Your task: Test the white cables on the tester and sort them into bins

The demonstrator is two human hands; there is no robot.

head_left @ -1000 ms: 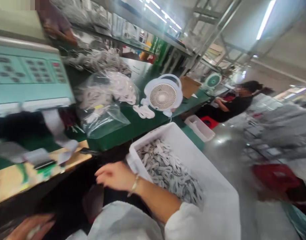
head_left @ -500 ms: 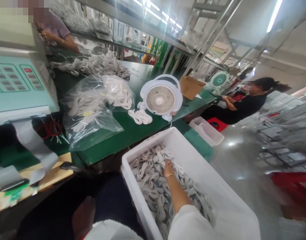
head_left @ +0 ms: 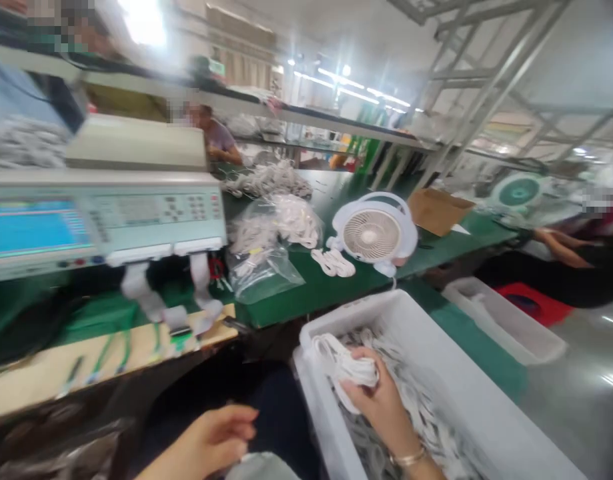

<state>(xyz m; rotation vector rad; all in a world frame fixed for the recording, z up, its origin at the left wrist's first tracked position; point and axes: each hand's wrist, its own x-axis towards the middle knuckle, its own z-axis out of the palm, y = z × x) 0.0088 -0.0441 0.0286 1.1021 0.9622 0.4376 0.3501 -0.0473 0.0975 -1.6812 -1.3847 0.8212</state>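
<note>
My right hand (head_left: pixel 386 397) is closed around a coiled bundle of white cable (head_left: pixel 353 367), raised over the near left part of a white plastic bin (head_left: pixel 451 347). Loops of the bundle stick out to the left of my fingers. Below it, the bin holds many more grey-white cable bundles (head_left: pixel 421 413). My left hand (head_left: pixel 219 433) hovers over my lap, left of the bin, its fingers loosely bent and a little apart. Nothing shows in it.
On the green table (head_left: pixel 281 303) stand a white fan (head_left: pixel 373 233), a cable coil (head_left: pixel 333 262) and clear bags of cables (head_left: pixel 273 233). A tester with a screen (head_left: pixel 161 213) is at left, behind a wooden board (head_left: pixel 31 383). Co-workers sit beyond.
My right hand has come up out of the cable pile, now gripping a white bundle. My left hand has entered the view. The camera has turned left, bringing the tester into view.
</note>
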